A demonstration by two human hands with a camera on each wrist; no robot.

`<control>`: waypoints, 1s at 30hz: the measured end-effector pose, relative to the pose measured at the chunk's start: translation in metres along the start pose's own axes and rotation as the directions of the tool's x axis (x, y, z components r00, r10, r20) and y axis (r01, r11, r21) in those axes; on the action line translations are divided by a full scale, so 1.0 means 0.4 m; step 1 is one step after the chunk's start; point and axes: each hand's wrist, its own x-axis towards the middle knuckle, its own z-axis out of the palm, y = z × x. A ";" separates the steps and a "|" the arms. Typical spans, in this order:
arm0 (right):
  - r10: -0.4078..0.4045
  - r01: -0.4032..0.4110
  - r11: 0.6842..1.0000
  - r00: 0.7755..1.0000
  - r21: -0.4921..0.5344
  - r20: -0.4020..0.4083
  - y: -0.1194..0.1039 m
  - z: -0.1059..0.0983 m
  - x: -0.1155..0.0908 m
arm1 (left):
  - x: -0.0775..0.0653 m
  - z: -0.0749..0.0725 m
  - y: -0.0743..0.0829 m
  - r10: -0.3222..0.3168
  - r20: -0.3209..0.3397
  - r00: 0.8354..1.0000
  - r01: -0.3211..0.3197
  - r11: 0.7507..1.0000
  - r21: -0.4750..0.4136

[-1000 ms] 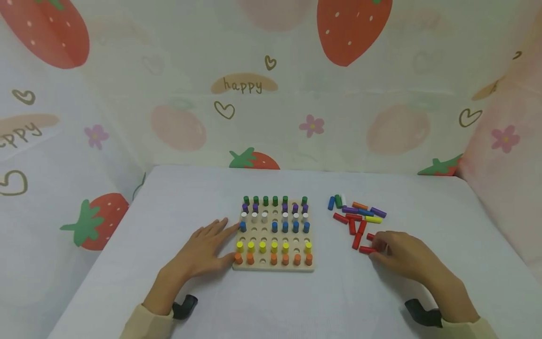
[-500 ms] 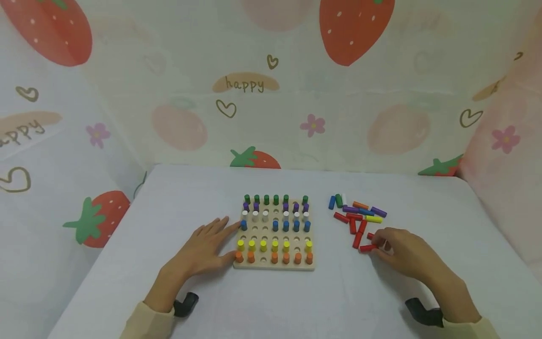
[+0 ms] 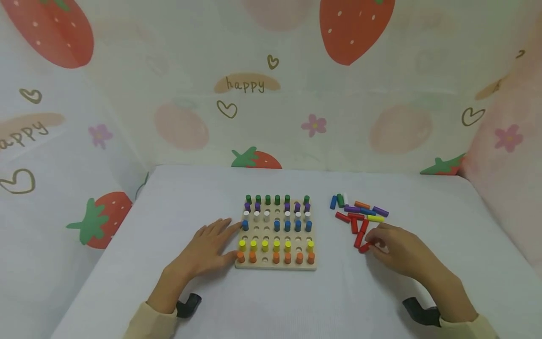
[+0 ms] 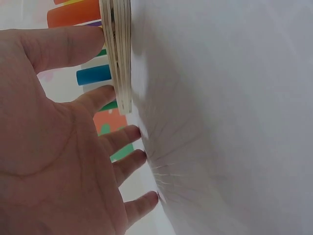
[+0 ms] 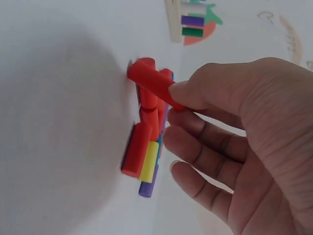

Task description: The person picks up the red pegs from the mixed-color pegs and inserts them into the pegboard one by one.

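Observation:
A wooden pegboard [image 3: 275, 268] carries upright rows of green, purple, white, blue, yellow and orange pegs, with bare holes among them. Spread along its left side is my left hand [image 3: 203, 249]; the thumb and index fingertip touch the board's edge, and in the left wrist view the other fingertips [image 4: 146, 198] rest on the cloth. To the right of the board, my right hand [image 3: 402, 249] pinches a red peg [image 5: 151, 81] at one end between thumb and index finger. That peg tilts, its free end pointing toward the board. The remaining right fingers are loosely bent.
Several loose red pegs [image 3: 358, 239] lie just left of and beyond the right hand. Behind them are a yellow peg [image 3: 375, 219], an orange peg [image 3: 362, 205], and purple, blue, green and white ones. A white cloth [image 3: 279, 306] covers the table; a printed curtain hangs behind.
My right hand has drawn in round the red peg, which has turned from lying level to slanting. The left hand keeps its place at the board. The head view has shifted slightly.

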 end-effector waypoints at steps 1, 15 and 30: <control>-0.008 0.008 1.000 1.000 -0.003 -0.004 -0.006 0.000 0.002 | -0.001 -0.001 0.001 0.004 -0.005 1.000 -0.004 1.000 0.002; -0.146 0.140 0.985 0.988 -0.100 -0.051 -0.078 -0.009 0.042 | -0.001 -0.005 0.002 0.014 -0.015 1.000 -0.014 1.000 0.004; -0.259 0.252 0.963 0.964 -0.095 -0.066 -0.190 0.003 0.121 | 0.000 0.012 0.010 0.019 -0.001 1.000 -0.019 0.999 -0.027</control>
